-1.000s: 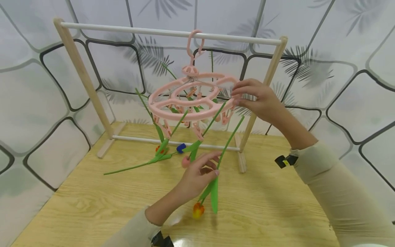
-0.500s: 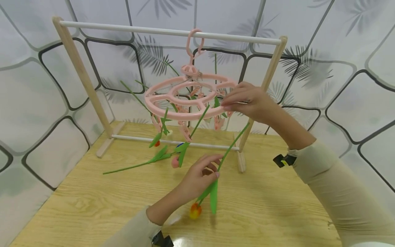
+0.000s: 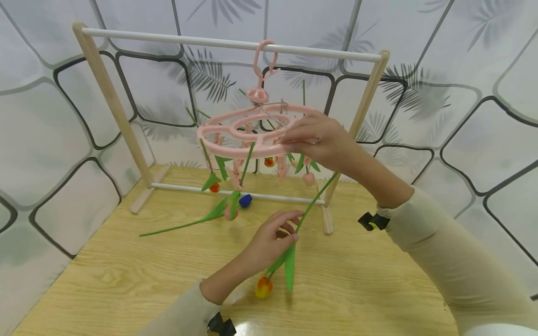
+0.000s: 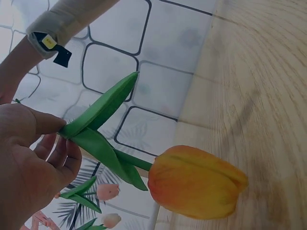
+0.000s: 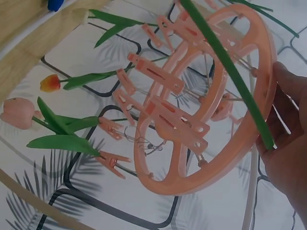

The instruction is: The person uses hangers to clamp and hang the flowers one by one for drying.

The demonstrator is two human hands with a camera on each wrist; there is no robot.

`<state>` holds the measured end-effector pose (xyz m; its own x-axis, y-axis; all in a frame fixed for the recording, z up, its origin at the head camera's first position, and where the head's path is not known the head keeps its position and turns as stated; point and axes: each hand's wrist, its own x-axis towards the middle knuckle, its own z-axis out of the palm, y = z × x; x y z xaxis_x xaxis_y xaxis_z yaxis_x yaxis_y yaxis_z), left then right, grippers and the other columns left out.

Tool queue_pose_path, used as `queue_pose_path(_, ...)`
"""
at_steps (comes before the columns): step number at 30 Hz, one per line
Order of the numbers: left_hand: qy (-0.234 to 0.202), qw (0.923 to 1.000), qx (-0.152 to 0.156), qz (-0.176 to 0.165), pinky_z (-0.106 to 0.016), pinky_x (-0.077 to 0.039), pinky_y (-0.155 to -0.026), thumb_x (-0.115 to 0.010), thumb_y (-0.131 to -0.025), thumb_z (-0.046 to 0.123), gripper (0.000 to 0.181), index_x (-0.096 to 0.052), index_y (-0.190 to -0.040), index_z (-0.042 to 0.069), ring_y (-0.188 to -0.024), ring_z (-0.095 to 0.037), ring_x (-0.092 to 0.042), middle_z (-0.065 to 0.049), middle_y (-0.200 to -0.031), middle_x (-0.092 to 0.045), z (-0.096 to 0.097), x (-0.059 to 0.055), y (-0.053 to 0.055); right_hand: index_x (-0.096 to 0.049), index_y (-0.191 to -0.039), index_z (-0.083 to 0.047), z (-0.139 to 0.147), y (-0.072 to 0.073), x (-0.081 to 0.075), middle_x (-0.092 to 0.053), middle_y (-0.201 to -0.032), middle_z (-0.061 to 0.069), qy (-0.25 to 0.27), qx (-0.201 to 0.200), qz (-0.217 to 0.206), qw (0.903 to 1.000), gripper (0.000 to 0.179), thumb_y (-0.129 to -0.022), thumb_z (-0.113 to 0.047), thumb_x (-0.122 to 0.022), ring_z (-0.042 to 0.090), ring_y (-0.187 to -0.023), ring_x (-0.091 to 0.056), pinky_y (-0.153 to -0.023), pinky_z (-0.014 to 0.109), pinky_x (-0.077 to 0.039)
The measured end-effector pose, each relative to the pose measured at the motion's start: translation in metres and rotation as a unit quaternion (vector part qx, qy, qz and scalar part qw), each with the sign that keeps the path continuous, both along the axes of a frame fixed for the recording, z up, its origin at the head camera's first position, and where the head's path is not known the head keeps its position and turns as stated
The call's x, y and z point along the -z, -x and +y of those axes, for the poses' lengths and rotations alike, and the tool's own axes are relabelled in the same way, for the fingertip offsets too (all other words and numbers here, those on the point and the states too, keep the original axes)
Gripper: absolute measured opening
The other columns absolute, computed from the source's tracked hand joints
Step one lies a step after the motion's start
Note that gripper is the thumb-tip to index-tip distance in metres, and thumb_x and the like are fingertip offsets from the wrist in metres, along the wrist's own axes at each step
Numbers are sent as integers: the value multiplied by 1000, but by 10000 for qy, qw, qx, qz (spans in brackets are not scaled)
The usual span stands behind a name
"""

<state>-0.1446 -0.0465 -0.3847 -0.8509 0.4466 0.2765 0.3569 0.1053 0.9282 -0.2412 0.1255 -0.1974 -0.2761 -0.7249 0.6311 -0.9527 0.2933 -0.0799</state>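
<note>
My left hand (image 3: 269,240) pinches the green stem of an artificial tulip (image 3: 263,288), its orange-yellow bloom pointing down over the table. In the left wrist view, thumb and fingertips hold this tulip (image 4: 196,182) where the leaves join the stem. My right hand (image 3: 321,140) grips the right front rim of a pink round clip hanger (image 3: 235,152), thumb on one side of it. Under the ring hang several pink clips (image 5: 158,76). Some hold tulips head down, among them a pink tulip (image 5: 18,114) and a small orange tulip (image 5: 50,83).
A rack with wooden posts (image 3: 105,100) carries the hanger's hook (image 3: 265,58) on its white top bar (image 3: 168,38). A blue tulip (image 3: 245,200) lies on the wooden table (image 3: 105,280) by the lower bar, stem toward the left. Patterned cloth (image 3: 470,116) surrounds the table.
My right hand has moved left with the rim, turning the hanger so its front clips and tulips swing left. The left hand keeps its place with the tulip.
</note>
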Motion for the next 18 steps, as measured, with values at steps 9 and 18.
queue_pose_path(9,126,9999,3,47,-26,-54,-86,-62,-98,2,50,-54,-144,17,-99,-16,-61,-7,-124,-58,-1,0,-1,-79,-104,-9,-21,-9,-2,-76,-103,3,144,278,-783,9964,15,-90,-10,-76,22,-104,-64,-109,42,-39)
queue_pose_path(18,130,9999,36,32,-26,-54,-86,-61,-98,3,50,-54,-145,18,-99,-17,-60,-6,-124,-58,-1,4,2,-78,-105,-12,-41,-13,-3,-73,-103,-3,120,301,-1084,9936,12,-96,-16,-71,11,-99,-60,-83,29,-54)
